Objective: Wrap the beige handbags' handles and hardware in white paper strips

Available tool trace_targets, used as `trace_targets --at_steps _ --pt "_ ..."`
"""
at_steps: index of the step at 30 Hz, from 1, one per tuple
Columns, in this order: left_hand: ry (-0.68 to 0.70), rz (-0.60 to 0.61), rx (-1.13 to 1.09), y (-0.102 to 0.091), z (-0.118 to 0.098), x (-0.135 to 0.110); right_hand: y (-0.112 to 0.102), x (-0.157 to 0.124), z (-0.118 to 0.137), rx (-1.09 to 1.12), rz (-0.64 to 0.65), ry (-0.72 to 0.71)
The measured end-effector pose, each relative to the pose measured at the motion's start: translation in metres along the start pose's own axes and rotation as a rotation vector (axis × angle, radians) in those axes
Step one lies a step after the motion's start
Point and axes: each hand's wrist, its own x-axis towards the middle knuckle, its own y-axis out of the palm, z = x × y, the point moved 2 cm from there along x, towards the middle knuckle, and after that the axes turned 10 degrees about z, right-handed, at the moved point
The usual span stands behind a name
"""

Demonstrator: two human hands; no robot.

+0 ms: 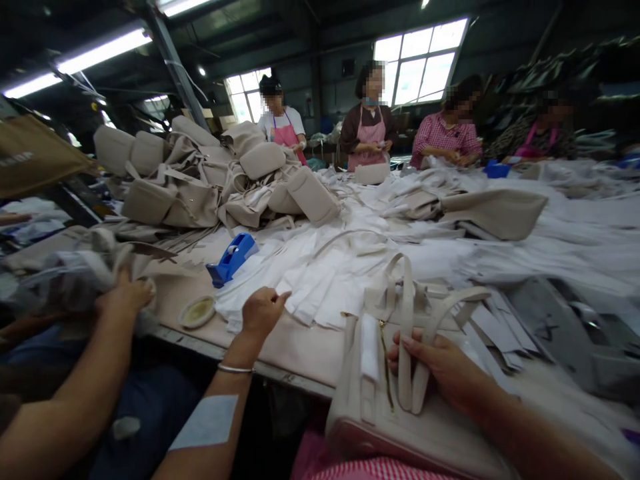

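Observation:
A beige handbag (365, 407) lies at the table's near edge in front of me, with a gold zipper running down it. My right hand (443, 367) is closed round its two handles (413, 373), pressing them together against the bag. My left hand (263, 312), with a thin bracelet on the wrist and a pale patch on the forearm, reaches over the table. Its fingers are curled and pinch the edge of a spread of white paper sheets (320, 280).
A blue tape dispenser (233, 257) and a small round dish (197, 311) sit to the left. A neighbour's hand (125, 297) grips crumpled wrapping. Finished beige bags (200, 180) are heaped at the far left. Several aproned people (367, 130) work at the far side.

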Motion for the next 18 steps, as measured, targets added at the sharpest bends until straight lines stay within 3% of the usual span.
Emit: trace_targets --at_steps 3,7,18 --pt "0.129 0.101 -0.006 0.025 -0.039 0.01 0.001 -0.001 0.001 -0.005 0.027 -0.036" --pt "0.081 0.175 -0.014 0.038 -0.051 0.025 0.001 -0.003 0.002 0.002 0.025 -0.055" --pt "0.109 0.087 -0.299 -0.015 -0.04 0.015 -0.001 -0.002 0.0 0.023 0.019 -0.056"
